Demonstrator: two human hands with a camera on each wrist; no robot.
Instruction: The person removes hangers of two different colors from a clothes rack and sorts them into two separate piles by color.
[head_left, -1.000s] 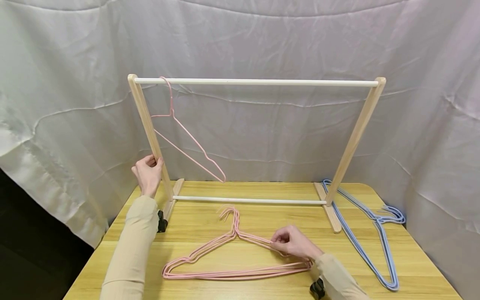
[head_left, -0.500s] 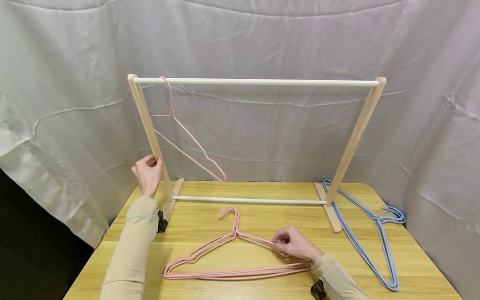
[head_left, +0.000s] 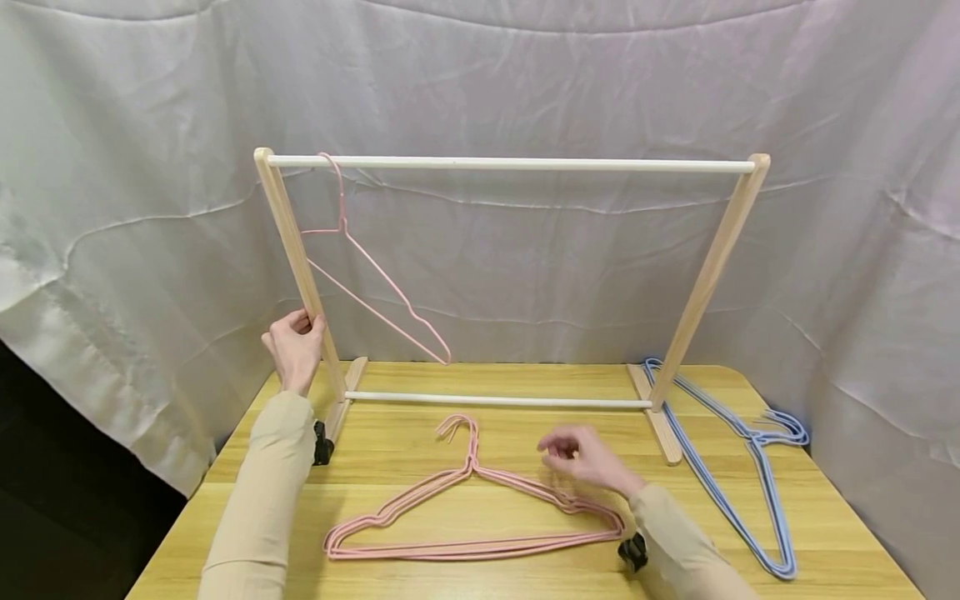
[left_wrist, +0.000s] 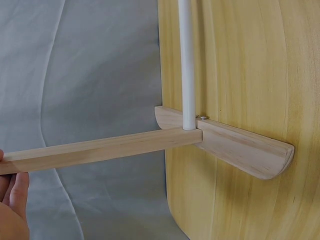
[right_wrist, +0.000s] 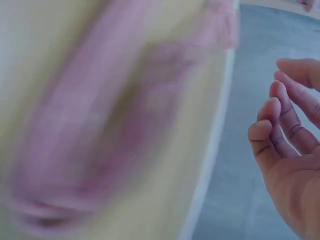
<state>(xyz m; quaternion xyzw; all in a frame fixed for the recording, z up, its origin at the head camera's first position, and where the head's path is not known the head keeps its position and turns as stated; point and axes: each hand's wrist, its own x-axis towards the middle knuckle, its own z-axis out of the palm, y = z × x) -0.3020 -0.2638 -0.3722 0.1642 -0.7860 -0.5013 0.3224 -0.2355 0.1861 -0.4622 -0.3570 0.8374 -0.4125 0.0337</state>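
Note:
My left hand (head_left: 295, 346) grips the left wooden post (head_left: 287, 221) of a small clothes rack. In the left wrist view, thumb and fingers (left_wrist: 19, 192) lie against that post. My right hand (head_left: 588, 458) hovers just above the right shoulder of a stack of pink wire hangers (head_left: 450, 551) lying flat on the table. Its fingers (right_wrist: 260, 130) curve loosely, with nothing between them and the thumb in the right wrist view. There the pink hangers (right_wrist: 55, 135) are blurred. One pink hanger (head_left: 342, 200) hangs near the left end of the white top rail (head_left: 510, 164).
A stack of blue hangers (head_left: 776, 508) lies at the right, partly behind the right post (head_left: 701, 292). A white lower rail (head_left: 495, 402) joins the rack's feet. Grey cloth (head_left: 510, 258) hangs behind the wooden table (head_left: 247, 500).
My right hand has let go of the pink hangers and risen slightly off them. The stack's right end now shows uncovered. My left hand stays on the post.

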